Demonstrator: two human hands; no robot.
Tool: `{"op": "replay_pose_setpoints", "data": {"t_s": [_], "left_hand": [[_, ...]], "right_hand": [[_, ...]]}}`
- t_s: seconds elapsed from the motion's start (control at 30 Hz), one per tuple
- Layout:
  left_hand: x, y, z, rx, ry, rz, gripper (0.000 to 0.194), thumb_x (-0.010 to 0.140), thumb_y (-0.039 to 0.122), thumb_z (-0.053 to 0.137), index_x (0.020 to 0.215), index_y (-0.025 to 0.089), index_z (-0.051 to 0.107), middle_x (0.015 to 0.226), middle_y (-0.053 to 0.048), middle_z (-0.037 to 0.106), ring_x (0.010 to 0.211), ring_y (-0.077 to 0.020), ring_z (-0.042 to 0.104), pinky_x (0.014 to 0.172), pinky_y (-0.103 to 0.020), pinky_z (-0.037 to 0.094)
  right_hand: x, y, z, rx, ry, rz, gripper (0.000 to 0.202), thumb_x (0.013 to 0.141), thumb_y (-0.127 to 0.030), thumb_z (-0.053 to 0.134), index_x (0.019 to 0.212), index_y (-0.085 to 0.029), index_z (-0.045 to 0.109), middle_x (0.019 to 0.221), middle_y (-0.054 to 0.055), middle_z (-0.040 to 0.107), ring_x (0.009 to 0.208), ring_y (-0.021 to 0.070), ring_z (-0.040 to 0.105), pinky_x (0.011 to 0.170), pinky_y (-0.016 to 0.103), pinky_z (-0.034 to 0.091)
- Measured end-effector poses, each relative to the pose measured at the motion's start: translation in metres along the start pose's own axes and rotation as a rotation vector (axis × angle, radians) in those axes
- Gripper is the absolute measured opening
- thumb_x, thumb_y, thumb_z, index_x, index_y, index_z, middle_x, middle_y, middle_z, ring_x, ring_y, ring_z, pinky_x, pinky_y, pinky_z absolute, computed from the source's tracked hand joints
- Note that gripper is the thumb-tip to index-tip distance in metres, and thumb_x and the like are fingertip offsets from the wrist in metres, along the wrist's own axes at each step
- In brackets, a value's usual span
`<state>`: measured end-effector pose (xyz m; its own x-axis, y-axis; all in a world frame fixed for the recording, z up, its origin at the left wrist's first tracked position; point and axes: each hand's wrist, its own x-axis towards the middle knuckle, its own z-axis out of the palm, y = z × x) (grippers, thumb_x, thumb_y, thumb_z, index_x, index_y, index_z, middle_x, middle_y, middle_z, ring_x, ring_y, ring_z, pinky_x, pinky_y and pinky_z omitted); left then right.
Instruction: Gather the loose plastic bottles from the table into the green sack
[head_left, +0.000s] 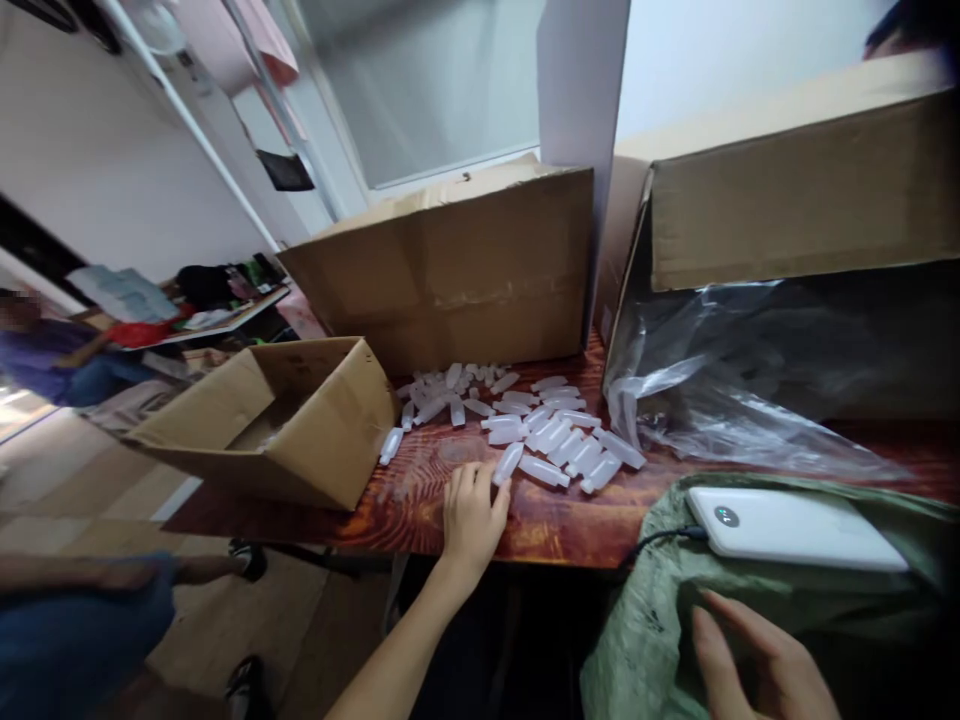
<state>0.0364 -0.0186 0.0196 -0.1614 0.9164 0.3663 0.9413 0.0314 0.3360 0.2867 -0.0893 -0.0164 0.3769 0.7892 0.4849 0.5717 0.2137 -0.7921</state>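
Note:
My left hand (472, 512) rests at the front part of the wooden table, with a small translucent plastic bottle (508, 464) between its thumb and index fingertips. Beyond it lies a loose spread of similar bottles (551, 435); a single bottle (391, 445) lies beside the small cardboard box. At the lower right, my right hand (757, 660) is partly cut off by the frame. Its fingers are bent and apart, with nothing visible between them, in front of a green woven sack (637, 610).
An open small cardboard box (345, 430) stands on the left. A big carton (465, 270) is behind the bottles; another carton (795, 200) with a clear plastic liner (705, 390) stands right. A white power bank (802, 525) with a black cable lies on the sack. People are at the left.

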Motion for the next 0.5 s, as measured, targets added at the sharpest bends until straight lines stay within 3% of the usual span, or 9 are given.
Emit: {"op": "replay_pose_setpoints", "data": {"t_s": [0.07, 0.13, 0.23, 0.33, 0.43, 0.5], "left_hand": [[-0.012, 0.005, -0.015, -0.092, 0.025, -0.011, 0.018, 0.088, 0.026, 0.056, 0.103, 0.018, 0.062, 0.101, -0.008, 0.062, 0.098, -0.0238, 0.054, 0.089, -0.04, 0.045], [-0.025, 0.01, -0.033, -0.194, 0.029, -0.012, 0.017, 0.087, 0.024, 0.056, 0.102, 0.019, 0.062, 0.102, -0.007, 0.061, 0.1, -0.0224, 0.054, 0.091, -0.038, 0.044], [-0.045, 0.017, -0.058, -0.379, -0.024, -0.01, 0.018, 0.088, 0.024, 0.055, 0.105, 0.021, 0.061, 0.106, -0.005, 0.059, 0.104, -0.0191, 0.054, 0.093, -0.033, 0.044], [-0.056, 0.017, -0.066, -0.6, -0.064, -0.061, 0.016, 0.09, 0.026, 0.055, 0.104, 0.023, 0.061, 0.106, -0.003, 0.06, 0.103, -0.0163, 0.056, 0.091, -0.027, 0.045], [-0.055, 0.013, -0.057, -0.912, -0.117, -0.253, 0.02, 0.093, 0.035, 0.051, 0.106, 0.023, 0.06, 0.105, -0.004, 0.061, 0.1, -0.0154, 0.058, 0.089, -0.025, 0.046], [-0.049, 0.007, -0.046, -1.121, -0.181, -0.401, 0.026, 0.094, 0.04, 0.047, 0.107, 0.021, 0.059, 0.106, -0.005, 0.062, 0.099, -0.0155, 0.058, 0.088, -0.025, 0.046]], "right_hand": [[0.015, -0.026, 0.01, 0.052, -0.174, -0.261, 0.029, 0.09, -0.033, 0.058, 0.116, -0.019, 0.061, 0.107, 0.009, 0.065, 0.096, 0.0236, 0.062, 0.089, 0.038, 0.048], [0.028, -0.048, 0.024, 0.11, -0.321, -0.5, 0.035, 0.093, -0.021, 0.053, 0.128, -0.021, 0.054, 0.118, 0.009, 0.061, 0.109, 0.023, 0.057, 0.095, 0.038, 0.046], [0.038, -0.073, 0.052, 0.121, -0.484, -0.725, 0.044, 0.092, -0.012, 0.049, 0.136, -0.021, 0.048, 0.134, 0.011, 0.051, 0.126, 0.0265, 0.044, 0.101, 0.043, 0.042], [0.034, -0.088, 0.076, 0.202, -0.598, -0.723, 0.037, 0.093, -0.012, 0.048, 0.129, -0.019, 0.051, 0.122, 0.011, 0.058, 0.115, 0.0246, 0.05, 0.094, 0.041, 0.047], [0.023, -0.098, 0.094, 0.328, -0.634, -0.568, 0.028, 0.094, -0.018, 0.051, 0.122, -0.018, 0.052, 0.101, 0.008, 0.062, 0.094, 0.0197, 0.055, 0.08, 0.034, 0.052], [0.019, -0.1, 0.103, 0.322, -0.625, -0.505, 0.03, 0.094, -0.02, 0.052, 0.124, -0.018, 0.051, 0.103, 0.008, 0.06, 0.096, 0.0197, 0.055, 0.081, 0.033, 0.052]]}}
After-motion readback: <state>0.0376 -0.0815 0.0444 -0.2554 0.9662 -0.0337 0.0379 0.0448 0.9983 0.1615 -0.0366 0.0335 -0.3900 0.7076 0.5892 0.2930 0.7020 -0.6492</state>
